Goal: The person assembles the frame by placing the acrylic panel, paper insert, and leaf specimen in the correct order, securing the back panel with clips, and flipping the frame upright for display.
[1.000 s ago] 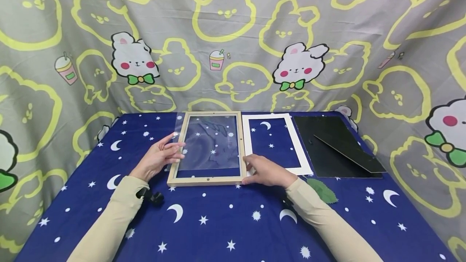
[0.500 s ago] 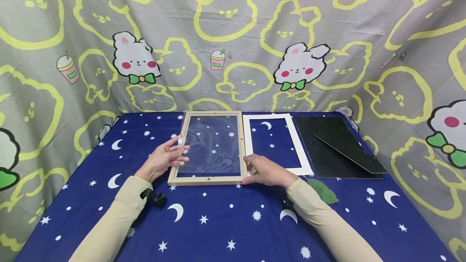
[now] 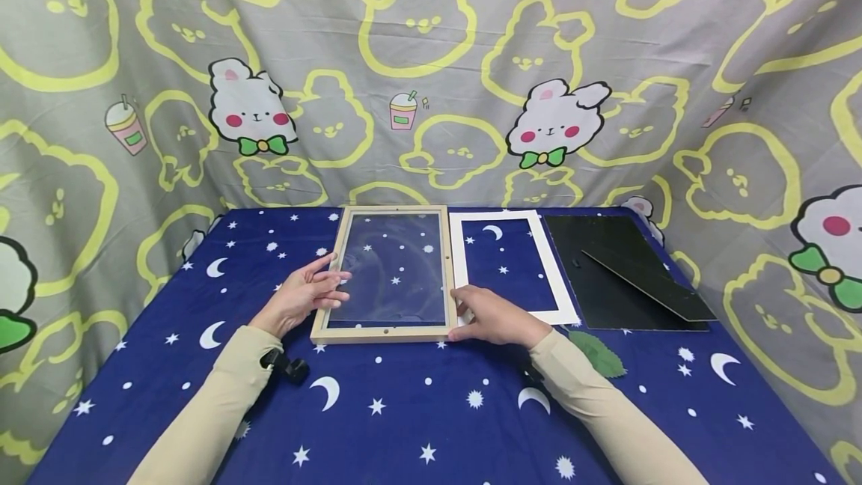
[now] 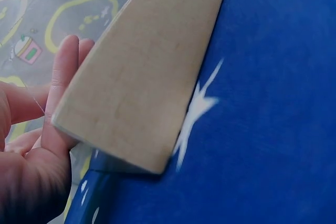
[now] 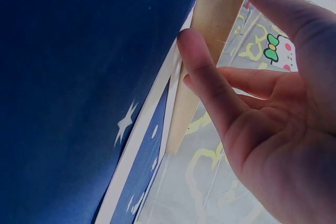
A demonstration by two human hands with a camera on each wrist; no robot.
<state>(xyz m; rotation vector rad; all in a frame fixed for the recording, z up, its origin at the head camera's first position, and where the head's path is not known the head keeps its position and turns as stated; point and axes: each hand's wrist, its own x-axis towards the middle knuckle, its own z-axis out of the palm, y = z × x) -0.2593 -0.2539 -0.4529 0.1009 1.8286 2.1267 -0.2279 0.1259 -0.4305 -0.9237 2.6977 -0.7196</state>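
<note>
A light wooden picture frame [image 3: 384, 335] lies on the blue cloth. A clear plastic sheet [image 3: 397, 268] covers most of its opening, its near edge short of the front bar. At the frame's left bar, my left hand [image 3: 299, 296] pinches the sheet's edge between thumb and finger; the thin edge shows in the left wrist view beside the frame's side [image 4: 142, 72]. My right hand [image 3: 494, 316] holds the frame's near right corner. In the right wrist view a fingertip [image 5: 193, 43] lies against the wooden side and the thumb reaches round the corner.
Right of the frame lies a white mat board [image 3: 559, 305] with a cut-out window. Beyond it is a black backing board [image 3: 606, 298] with its stand leg [image 3: 646, 290] raised. A green leaf [image 3: 595, 354] lies by my right wrist. A patterned curtain [image 3: 431, 58] hangs behind the table.
My left hand has moved slightly right and toward me, bringing the clear sheet from overhanging the frame's left side to lying over its opening. The right hand has stayed at the corner.
</note>
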